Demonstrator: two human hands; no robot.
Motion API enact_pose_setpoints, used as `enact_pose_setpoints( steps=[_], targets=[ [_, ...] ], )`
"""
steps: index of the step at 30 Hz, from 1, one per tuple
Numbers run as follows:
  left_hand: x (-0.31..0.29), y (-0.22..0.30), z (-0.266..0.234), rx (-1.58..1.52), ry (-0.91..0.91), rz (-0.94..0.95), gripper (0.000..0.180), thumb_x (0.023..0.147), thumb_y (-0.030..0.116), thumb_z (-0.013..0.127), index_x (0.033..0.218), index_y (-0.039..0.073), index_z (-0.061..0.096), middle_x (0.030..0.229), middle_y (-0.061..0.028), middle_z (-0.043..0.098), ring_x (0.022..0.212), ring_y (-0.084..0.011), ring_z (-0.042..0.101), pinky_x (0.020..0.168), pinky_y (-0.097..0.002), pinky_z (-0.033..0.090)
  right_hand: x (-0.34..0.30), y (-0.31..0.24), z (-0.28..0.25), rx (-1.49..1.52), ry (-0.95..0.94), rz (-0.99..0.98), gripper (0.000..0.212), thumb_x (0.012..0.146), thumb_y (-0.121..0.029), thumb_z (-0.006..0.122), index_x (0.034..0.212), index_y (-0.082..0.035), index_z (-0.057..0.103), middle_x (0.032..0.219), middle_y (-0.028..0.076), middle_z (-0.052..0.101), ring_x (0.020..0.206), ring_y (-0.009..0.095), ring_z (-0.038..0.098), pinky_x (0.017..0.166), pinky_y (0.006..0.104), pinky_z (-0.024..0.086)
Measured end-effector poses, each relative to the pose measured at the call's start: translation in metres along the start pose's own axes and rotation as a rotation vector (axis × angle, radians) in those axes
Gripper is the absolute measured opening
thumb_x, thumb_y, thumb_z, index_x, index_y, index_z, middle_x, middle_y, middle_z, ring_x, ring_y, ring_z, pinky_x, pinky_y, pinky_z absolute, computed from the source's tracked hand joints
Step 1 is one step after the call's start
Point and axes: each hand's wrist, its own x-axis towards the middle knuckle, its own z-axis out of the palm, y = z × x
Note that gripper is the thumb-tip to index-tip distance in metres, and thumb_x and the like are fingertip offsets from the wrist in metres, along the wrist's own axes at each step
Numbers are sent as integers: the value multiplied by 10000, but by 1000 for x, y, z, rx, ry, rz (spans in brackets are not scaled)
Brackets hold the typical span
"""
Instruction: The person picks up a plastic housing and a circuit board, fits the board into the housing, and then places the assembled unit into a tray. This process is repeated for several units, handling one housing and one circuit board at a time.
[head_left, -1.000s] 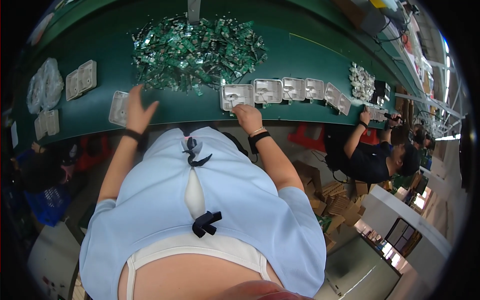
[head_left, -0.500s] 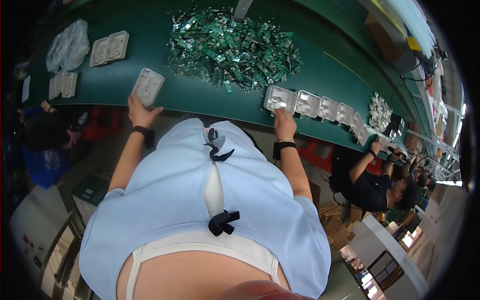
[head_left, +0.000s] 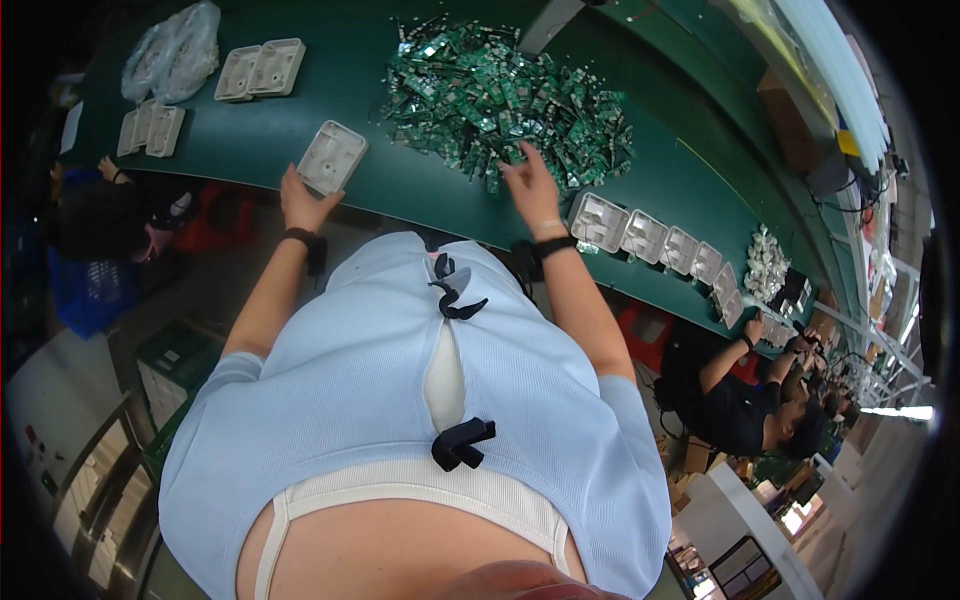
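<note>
My left hand (head_left: 300,200) grips the near edge of a white moulded plastic tray (head_left: 333,156) that lies flat on the green table (head_left: 300,120) near its front edge. My right hand (head_left: 530,185) reaches over the near edge of a big heap of small green circuit boards (head_left: 510,95), fingers spread and touching the boards, with nothing seen held. Both wrists wear dark bands. A row of several white trays (head_left: 655,240) lies just right of my right hand.
More white trays (head_left: 260,70) (head_left: 150,130) and a clear plastic bag (head_left: 170,55) lie at the far left. One person (head_left: 745,405) works at the table to the right, and another person (head_left: 110,215) sits at the left.
My right hand has left the row of white trays and moved left and forward onto the circuit-board heap. My left hand has kept hold of its tray.
</note>
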Motion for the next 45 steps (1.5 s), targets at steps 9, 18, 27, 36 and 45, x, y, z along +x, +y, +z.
enact_pose_setpoints(
  steps=[9, 18, 27, 36, 45],
  targets=[
    [7, 17, -20, -391, -19, 110, 1037, 602, 249, 924, 1447, -32, 391, 1415, -237, 469, 1310, -383, 494, 1130, -438, 402, 64, -12, 40, -209, 118, -67, 283, 949, -186, 699, 1170, -11, 676, 923, 132, 766, 767, 226, 739, 679, 360, 563],
    [16, 77, -58, -515, -24, 360, 1076, 611, 190, 912, 1495, -6, 331, 1423, -205, 476, 1316, -328, 521, 1137, -424, 398, 26, -16, -37, 1244, 146, 791, 165, 999, -111, 653, 1141, -30, 667, 959, 54, 749, 691, 150, 646, 628, 271, 512],
    [12, 153, -100, -578, -160, 613, 1036, 611, 187, 892, 1493, 32, 371, 1432, -167, 492, 1348, -324, 501, 1153, -417, 382, -3, -115, -11, 1420, -85, 293, 153, 988, -48, 662, 1134, -77, 701, 1043, 75, 742, 818, 166, 652, 738, 270, 508],
    [-9, 185, -129, -536, -144, 662, 955, 614, 235, 874, 1432, 59, 414, 1365, -187, 514, 1287, -392, 503, 1088, -458, 411, -22, -197, 35, 17, 113, -552, 122, 852, 14, 746, 949, -60, 758, 918, 71, 745, 802, 198, 647, 766, 310, 511],
    [-17, 184, -133, -555, -151, 660, 946, 628, 218, 858, 1439, 68, 393, 1368, -188, 493, 1276, -397, 502, 1074, -458, 425, -23, -205, 49, -228, 55, -769, 140, 764, -1, 774, 890, -57, 751, 857, 77, 710, 799, 266, 640, 750, 347, 498]
  ],
)
